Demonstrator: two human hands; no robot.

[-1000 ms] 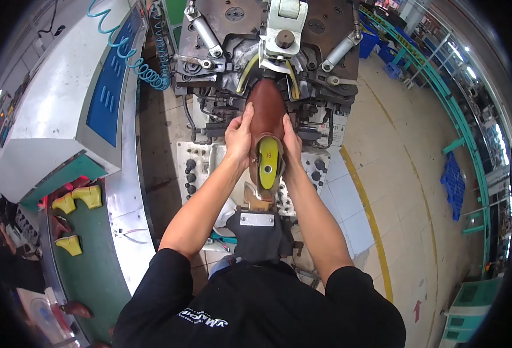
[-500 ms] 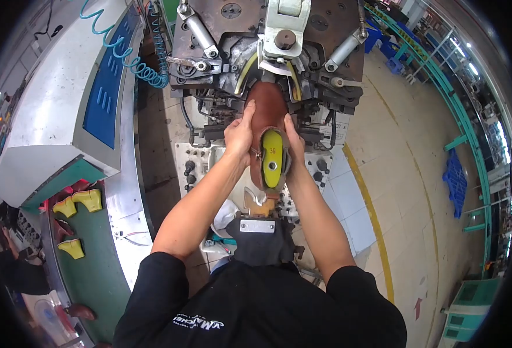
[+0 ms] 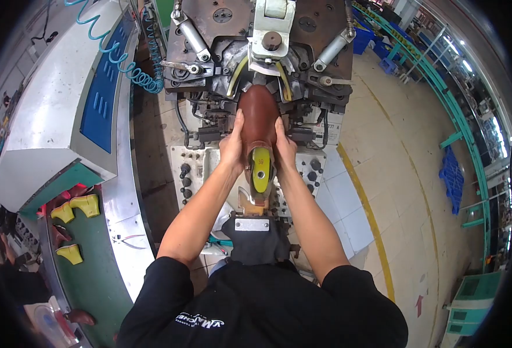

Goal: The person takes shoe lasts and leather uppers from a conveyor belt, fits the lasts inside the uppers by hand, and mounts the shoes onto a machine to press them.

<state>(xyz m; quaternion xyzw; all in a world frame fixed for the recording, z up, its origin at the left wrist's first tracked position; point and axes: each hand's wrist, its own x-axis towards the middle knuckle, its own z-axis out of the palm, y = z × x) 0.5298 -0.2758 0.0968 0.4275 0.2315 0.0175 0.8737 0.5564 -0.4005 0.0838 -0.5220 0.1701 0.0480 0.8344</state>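
A brown leather shoe upper points toe-first at the machine, its toe just in front of the two curved yellow-edged jaws. A yellow-green last marked 39 shows in the upper's opening. My left hand grips the upper's left side, thumb along the leather. On the right side my right hand holds it, thumb also on the leather. The fingers of both hands are partly hidden beneath the upper. Below the heel end are a metal and tan support and a dark covered block.
At left, a green conveyor carries several yellow lasts. Pliers lie on its metal edge. A grey-and-blue machine housing and a coiled blue hose stand nearby. Black knobs flank the work area.
Both hands and the upper have shifted slightly back toward my body, away from the jaws. The last was tilted up more half a second ago. The whole view has also moved a little.
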